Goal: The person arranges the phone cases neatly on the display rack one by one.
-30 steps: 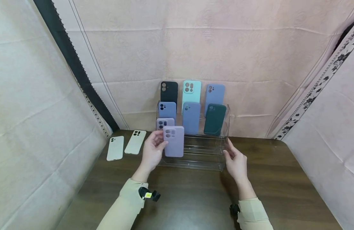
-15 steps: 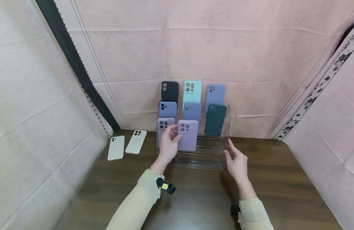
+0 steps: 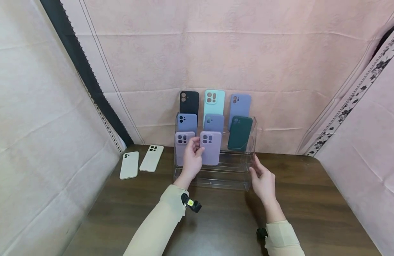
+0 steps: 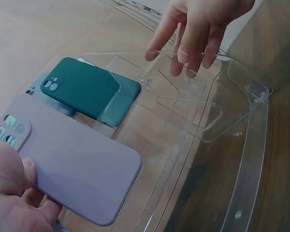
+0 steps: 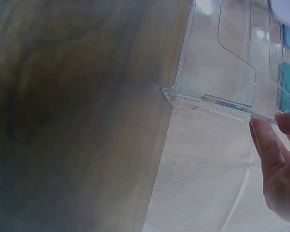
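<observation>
My left hand (image 3: 192,161) pinches a light purple phone case (image 3: 211,148) by its left edge. The case stands upright in the lower middle of a clear stepped display stand (image 3: 229,183); whether its bottom rests on the tier I cannot tell. Left of it, partly behind my hand, leans another light purple phone case (image 3: 183,143). At the stand's right side my right hand (image 3: 263,181) pinches the clear side panel (image 5: 222,104) between thumb and fingers. In the left wrist view, a dark green phone case (image 4: 94,89) lies beyond the held case.
Higher tiers hold a black case (image 3: 189,101), a mint case (image 3: 214,101) and several blue cases, one at the upper right (image 3: 240,105). Two white phone cases, one nearer (image 3: 129,165) and one farther (image 3: 151,158), lie on the wooden table (image 3: 222,220) at left. Cloth walls surround it.
My left hand has carried the purple case right and slightly up, from in front of the left purple case to the stand's middle. My right hand has stayed at the side panel.
</observation>
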The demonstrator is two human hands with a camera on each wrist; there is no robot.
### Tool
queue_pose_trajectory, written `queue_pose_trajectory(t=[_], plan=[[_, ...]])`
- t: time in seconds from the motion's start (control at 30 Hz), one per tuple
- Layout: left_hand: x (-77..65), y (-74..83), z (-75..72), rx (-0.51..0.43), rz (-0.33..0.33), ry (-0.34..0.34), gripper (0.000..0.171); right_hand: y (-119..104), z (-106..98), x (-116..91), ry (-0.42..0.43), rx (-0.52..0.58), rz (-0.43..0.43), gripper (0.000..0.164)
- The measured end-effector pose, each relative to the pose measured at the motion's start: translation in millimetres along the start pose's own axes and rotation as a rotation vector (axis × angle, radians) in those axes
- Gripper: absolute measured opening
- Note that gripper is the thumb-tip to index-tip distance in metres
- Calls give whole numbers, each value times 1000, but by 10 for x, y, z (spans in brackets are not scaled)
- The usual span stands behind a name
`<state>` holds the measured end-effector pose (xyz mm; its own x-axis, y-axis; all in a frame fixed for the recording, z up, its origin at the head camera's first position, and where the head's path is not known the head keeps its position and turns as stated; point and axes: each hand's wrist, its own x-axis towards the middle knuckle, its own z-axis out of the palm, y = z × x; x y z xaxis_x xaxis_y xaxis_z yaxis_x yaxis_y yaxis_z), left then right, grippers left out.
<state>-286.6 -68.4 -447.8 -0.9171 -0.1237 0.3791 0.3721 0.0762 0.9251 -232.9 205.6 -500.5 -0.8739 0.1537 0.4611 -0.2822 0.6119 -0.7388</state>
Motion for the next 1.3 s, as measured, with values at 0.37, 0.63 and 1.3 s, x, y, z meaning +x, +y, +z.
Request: queue_pose_trajectory(t=[0.37,0.63,1.3], plan=[[-66,-159,57,74,-53,-79,31,31,-8,-26,-2,-4,15,63],[-64,-137,81,165,-40,-28,29,8,-42,-26,-9,1,31,62],[-154,-51,-27,391,133,102,25,24,-4,8,-6,15,22,62]])
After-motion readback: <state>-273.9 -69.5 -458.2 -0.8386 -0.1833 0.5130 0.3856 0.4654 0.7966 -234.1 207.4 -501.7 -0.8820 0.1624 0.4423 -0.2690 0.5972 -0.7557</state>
